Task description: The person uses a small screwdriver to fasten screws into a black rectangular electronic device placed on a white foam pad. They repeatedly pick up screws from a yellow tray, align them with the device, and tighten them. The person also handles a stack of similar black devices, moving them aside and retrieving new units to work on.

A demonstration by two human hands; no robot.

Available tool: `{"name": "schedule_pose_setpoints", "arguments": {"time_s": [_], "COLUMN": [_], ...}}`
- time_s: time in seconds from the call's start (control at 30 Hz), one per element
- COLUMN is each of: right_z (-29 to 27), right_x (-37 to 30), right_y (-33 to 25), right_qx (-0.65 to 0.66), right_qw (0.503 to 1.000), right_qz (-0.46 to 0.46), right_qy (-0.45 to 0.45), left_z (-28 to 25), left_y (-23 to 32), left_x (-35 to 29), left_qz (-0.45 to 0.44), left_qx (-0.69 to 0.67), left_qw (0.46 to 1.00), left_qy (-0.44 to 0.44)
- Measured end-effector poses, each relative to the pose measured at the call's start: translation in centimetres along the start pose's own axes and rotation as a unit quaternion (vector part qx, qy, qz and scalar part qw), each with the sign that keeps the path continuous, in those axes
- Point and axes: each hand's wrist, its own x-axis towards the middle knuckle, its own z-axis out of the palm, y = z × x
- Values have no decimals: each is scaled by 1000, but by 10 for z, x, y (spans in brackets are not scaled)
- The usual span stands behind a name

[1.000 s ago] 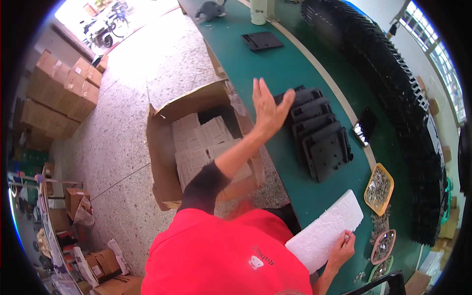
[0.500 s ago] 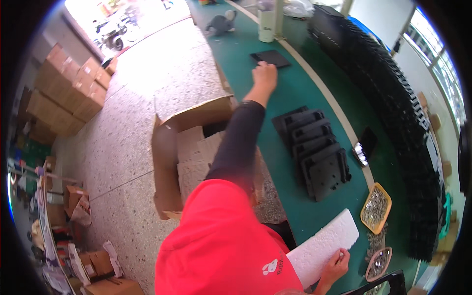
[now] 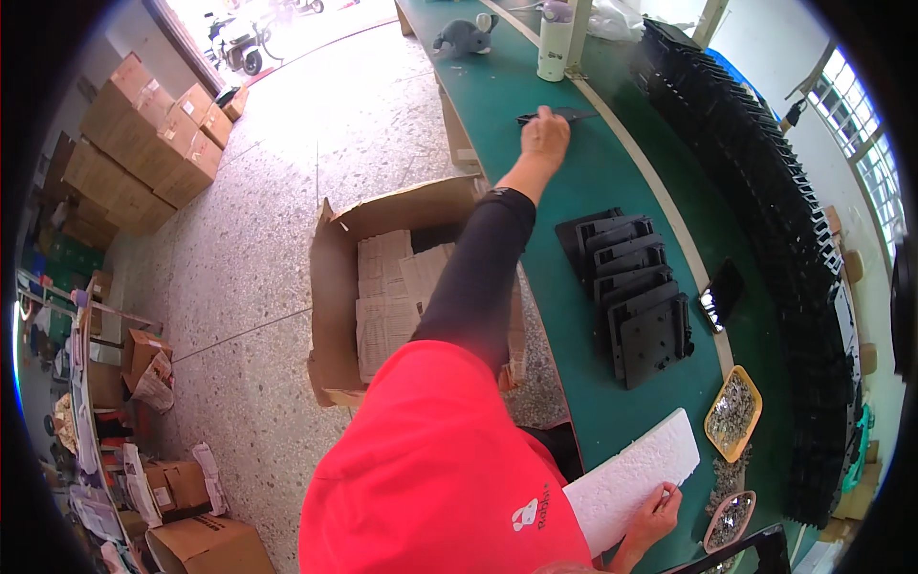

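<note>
At the far part of the green bench, my left hand (image 3: 544, 141) is closed on the near edge of a thin black plate (image 3: 578, 114). The plate shows as a narrow, tilted shape, and my fingers hide part of it. Close to my body, my right hand (image 3: 654, 518) is by the edge of a white foam block (image 3: 639, 471). Its thumb and finger are pinched together; whatever is between them is too small to make out. Between my hands, several black plastic panels (image 3: 653, 337) lean overlapping in a row on the bench.
Left of the bench stands an open carton (image 3: 330, 277) with papers inside. A yellow tray (image 3: 733, 414) and a pink tray (image 3: 730, 522) hold small metal parts. A phone (image 3: 722, 293), a bottle (image 3: 553, 43) and a grey plush toy (image 3: 466, 36) lie about. Black parts (image 3: 755, 182) line the right side.
The far black plate lay flat and broad before; now its edge is raised in my left hand. My right hand stays by the foam block. The whole view has shifted slightly.
</note>
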Motion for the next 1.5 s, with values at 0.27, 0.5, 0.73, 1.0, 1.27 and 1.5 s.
{"name": "schedule_pose_setpoints", "arguments": {"time_s": [0.27,0.5,0.73,1.0,1.27,1.5], "right_z": [1,5,-72,-68,-61,-53], "right_x": [1,16,-3,-25,-58,-73], "right_y": [3,66,37,1,16,1], "right_qx": [-39,66,699,601,635,584], "right_qw": [999,985,674,717,694,738], "right_qz": [-1,-141,203,347,337,330], "right_qy": [3,74,-124,-60,-43,-75], "left_z": [-23,-115,-135,-149,-144,-136], "left_y": [1,105,130,136,154,152], "left_x": [-6,-151,-292,-336,-371,-375], "left_qz": [90,285,587,417,234,8], "left_qx": [-208,-466,-475,-460,-538,-546], "left_qw": [966,838,620,665,697,620], "left_qy": [122,-6,-214,-415,-412,-563]}}
